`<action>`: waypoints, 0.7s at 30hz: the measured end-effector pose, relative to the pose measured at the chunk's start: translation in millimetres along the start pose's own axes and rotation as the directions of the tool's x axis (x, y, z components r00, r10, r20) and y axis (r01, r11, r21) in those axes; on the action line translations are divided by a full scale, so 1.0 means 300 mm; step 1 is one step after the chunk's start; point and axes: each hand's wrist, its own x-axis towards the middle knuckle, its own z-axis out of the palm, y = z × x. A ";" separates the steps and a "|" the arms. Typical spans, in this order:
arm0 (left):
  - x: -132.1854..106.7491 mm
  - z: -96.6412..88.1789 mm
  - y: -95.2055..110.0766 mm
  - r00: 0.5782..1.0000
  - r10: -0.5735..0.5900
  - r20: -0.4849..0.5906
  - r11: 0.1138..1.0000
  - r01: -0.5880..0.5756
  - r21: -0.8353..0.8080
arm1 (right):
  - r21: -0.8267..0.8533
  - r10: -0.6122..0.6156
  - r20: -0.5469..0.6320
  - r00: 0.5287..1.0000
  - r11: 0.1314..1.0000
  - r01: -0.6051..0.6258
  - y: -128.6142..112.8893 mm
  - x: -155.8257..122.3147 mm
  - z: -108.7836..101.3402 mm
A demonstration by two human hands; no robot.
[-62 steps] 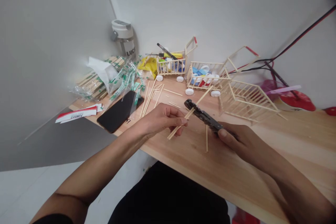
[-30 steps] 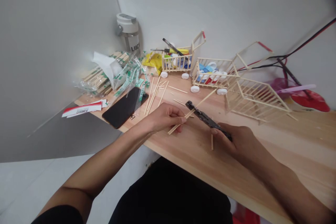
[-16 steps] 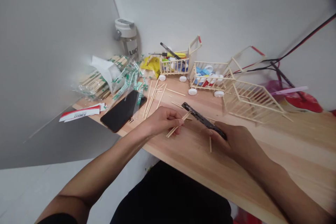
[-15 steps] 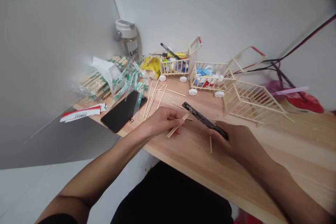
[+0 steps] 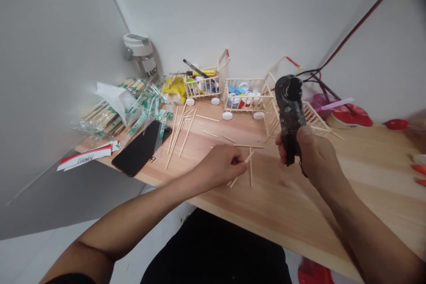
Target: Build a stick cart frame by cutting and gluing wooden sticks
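Observation:
My left hand [image 5: 226, 163] is closed in a pinch on thin wooden sticks [image 5: 234, 182], low over the table. Just to its right, one loose stick [image 5: 251, 173] lies with its top end near a crosswise stick [image 5: 249, 146]. Raised off the table, my right hand [image 5: 309, 146] is wrapped round a black hand tool [image 5: 290, 117] with a round, dark head and visible screws; its exact kind is unclear. Behind that tool stands a stick-built basket frame [image 5: 314, 117], partly hidden. Several more sticks [image 5: 186, 133] lie left of my hands.
Two small stick-built carts [image 5: 203, 88] with white wheels hold coloured caps at the back. A phone [image 5: 141, 148], bagged sticks [image 5: 100, 115] and a bottle [image 5: 141, 55] are at left. Cables [image 5: 346, 37] and a red-topped container [image 5: 353, 117] are at right. The table's front edge runs before me.
My right hand has lifted the black tool away from the sticks and turned it upright. My left hand has moved right with its sticks. The view has shifted to the right.

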 end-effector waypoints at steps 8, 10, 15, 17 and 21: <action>0.051 0.052 0.024 1.000 0.026 -0.003 0.880 -0.021 0.475 | -0.034 -0.051 0.009 0.999 0.998 0.051 -0.012 -0.005 -0.003; 0.054 0.044 0.029 1.000 0.013 -0.025 0.828 0.003 0.561 | -0.043 -0.059 0.008 0.998 0.997 0.060 -0.013 -0.007 -0.004; 0.090 0.023 0.015 0.993 0.031 -0.112 0.722 0.055 0.689 | -0.047 -0.076 0.017 0.997 0.996 0.077 -0.016 -0.008 -0.004; 0.111 0.031 0.003 0.994 0.061 -0.089 0.701 0.020 0.713 | -0.055 -0.075 0.022 0.997 0.996 0.076 -0.017 -0.008 -0.002; 0.131 0.044 -0.013 0.994 0.039 -0.102 0.684 0.048 0.728 | -0.094 -0.072 0.029 0.997 0.993 0.074 -0.014 -0.006 0.000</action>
